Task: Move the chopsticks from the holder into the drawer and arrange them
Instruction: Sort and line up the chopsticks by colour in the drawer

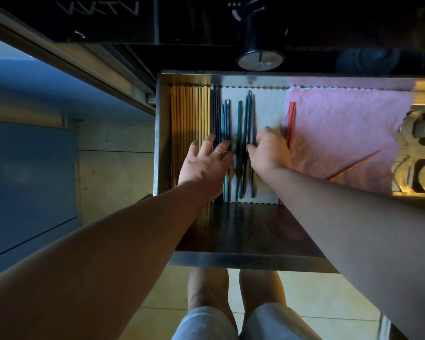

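The metal drawer (pixel 250 262) is pulled open below me. Yellow wooden chopsticks (pixel 189 114) lie in a neat row along its left wall. Beside them lie dark and teal chopsticks (pixel 222 119). A looser bunch of teal and dark chopsticks (pixel 245 114) rests on a white cloth (pixel 268 106). My left hand (pixel 205 163) lies flat, fingers spread, on the dark and teal row. My right hand (pixel 269 150) pinches the loose bunch at its middle. A red pair (pixel 291 119) lies at the pink cloth's (pixel 349 133) left edge. One orange chopstick (pixel 353 165) lies slanted on the pink cloth.
A round black holder (pixel 260 45) stands on the dark counter behind the drawer. A patterned metal tray (pixel 417 148) fills the drawer's right end. A cabinet front and wall lie to the left. My knees and tiled floor show below the drawer's front edge.
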Available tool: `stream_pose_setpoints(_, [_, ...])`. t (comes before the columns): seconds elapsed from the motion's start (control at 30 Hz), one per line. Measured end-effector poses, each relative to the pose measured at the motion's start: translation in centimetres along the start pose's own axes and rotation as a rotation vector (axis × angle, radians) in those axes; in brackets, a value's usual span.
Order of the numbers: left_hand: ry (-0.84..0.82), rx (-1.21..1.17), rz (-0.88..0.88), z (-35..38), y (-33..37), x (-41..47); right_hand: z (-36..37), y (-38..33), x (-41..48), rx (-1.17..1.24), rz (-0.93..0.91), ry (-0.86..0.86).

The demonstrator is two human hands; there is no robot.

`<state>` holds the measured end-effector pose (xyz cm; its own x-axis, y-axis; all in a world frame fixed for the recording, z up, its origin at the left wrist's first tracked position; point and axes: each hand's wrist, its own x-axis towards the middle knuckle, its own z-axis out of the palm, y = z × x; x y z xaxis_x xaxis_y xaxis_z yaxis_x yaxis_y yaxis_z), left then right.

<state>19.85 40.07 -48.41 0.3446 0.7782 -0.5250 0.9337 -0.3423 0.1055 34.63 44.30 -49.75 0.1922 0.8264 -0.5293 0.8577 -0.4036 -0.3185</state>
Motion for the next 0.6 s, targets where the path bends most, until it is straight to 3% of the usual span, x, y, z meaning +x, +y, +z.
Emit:
stream_pose_setpoints(0.43, [-0.093, -0.172, -0.052, 0.2, -0.2, 0.1, 0.3, -1.5, 1.7, 0.020, 0.109, -0.114])
stream_pose_setpoints(0.6, [-0.133, -0.203, -0.055, 0.1, -0.3, 0.1, -0.1, -1.5, 1.4, 0.056, 0.095, -0.039])
